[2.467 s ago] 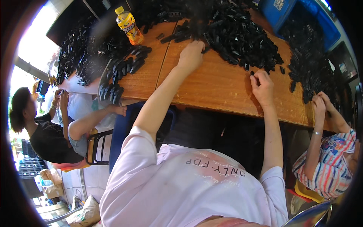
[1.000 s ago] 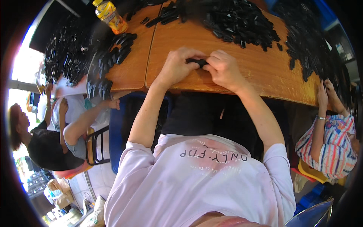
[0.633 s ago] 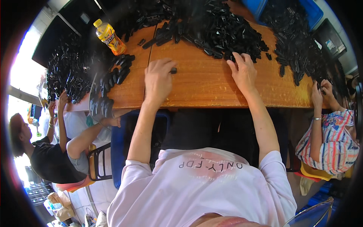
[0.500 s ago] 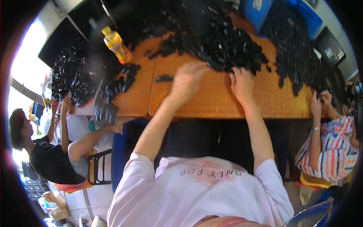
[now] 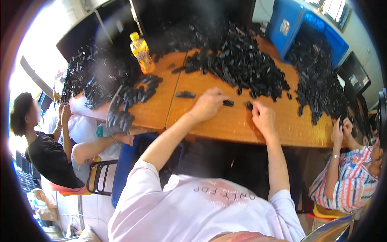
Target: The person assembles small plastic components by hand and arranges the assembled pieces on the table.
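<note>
Two small black plastic pieces lie on the wooden table (image 5: 225,125) at the person's fingertips. One, the black piece (image 5: 228,103), sits just right of the left hand (image 5: 207,105), touching its fingers, its long axis running left to right. The left hand rests knuckles up with fingers curled loosely toward the piece, not closed around it. A second black piece (image 5: 249,105) stands at the far tip of the right hand (image 5: 262,117), pinched or touched by thumb and forefinger; whether it is truly gripped I cannot tell. The two hands sit near each other, each closest to its own piece.

Just beyond lies the large heap of black pieces (image 5: 242,68), with nothing between it and the hands. A lone black piece (image 5: 185,94) lies left of the left hand, and a yellow bottle (image 5: 142,52) stands farther left.
</note>
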A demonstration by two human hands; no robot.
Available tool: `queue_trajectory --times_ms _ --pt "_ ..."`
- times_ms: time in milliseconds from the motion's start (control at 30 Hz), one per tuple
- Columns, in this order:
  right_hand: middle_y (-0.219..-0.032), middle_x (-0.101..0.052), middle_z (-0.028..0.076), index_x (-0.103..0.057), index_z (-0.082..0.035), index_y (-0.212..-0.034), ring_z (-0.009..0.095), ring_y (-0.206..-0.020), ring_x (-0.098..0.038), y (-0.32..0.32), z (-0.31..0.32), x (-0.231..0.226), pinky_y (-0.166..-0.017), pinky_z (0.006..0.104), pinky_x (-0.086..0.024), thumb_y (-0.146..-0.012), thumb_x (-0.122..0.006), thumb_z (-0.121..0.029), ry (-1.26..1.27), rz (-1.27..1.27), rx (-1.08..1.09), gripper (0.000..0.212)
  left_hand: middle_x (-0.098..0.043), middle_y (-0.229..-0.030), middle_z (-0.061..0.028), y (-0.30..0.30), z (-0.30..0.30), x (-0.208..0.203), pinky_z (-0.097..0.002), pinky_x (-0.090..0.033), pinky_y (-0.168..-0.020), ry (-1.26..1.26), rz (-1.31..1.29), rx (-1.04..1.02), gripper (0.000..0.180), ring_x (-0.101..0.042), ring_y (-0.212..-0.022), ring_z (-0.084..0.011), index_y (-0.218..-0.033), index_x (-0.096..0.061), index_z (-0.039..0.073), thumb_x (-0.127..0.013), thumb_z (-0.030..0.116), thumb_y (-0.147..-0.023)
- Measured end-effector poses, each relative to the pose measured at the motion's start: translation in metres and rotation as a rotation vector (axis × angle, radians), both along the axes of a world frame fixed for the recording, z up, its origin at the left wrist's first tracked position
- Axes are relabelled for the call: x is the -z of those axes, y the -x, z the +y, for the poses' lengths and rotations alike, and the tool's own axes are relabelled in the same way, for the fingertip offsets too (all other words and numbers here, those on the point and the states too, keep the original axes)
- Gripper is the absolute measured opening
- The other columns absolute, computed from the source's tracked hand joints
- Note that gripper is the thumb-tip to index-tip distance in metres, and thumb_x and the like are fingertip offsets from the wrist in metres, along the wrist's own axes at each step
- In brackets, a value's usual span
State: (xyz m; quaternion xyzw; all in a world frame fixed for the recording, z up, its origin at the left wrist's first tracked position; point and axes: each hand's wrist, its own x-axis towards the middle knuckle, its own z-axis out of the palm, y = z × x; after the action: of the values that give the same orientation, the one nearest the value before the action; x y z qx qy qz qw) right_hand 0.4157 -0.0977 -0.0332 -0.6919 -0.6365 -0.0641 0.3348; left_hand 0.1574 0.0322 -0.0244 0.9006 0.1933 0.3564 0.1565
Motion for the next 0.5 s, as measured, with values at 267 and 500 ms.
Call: queue_trajectory --times_ms 267,500 --pt "-0.112 -0.074 0.013 -0.076 -0.004 -0.113 0.036 -0.101 -0.071 0.019 0.011 -0.017 -0.084 0.0425 -0.057 -0.097 -0.075 -0.019 -0.012 0.079 -0.170 0.023 -0.077 -0.121 -0.0131 0.020 -0.020 -0.021 -0.0361 -0.056 -0.098 0.438 -0.010 -0.041 0.042 -0.071 -0.113 -0.0282 -0.129 -0.076 0.007 -0.077 0.002 -0.088" --pt "-0.095 -0.071 0.013 -0.076 -0.002 -0.101 0.036 -0.088 -0.068 0.051 0.003 -0.021 -0.077 0.0443 -0.054 -0.090 -0.081 -0.015 -0.011 0.150 -0.432 0.018 -0.078 -0.116 -0.0146 0.024 -0.026 -0.019 -0.0380 -0.059 -0.094 0.537 -0.038 -0.021 0.039 -0.074 -0.108 -0.0286 -0.126 -0.078 0.007 -0.079 0.002 -0.087"
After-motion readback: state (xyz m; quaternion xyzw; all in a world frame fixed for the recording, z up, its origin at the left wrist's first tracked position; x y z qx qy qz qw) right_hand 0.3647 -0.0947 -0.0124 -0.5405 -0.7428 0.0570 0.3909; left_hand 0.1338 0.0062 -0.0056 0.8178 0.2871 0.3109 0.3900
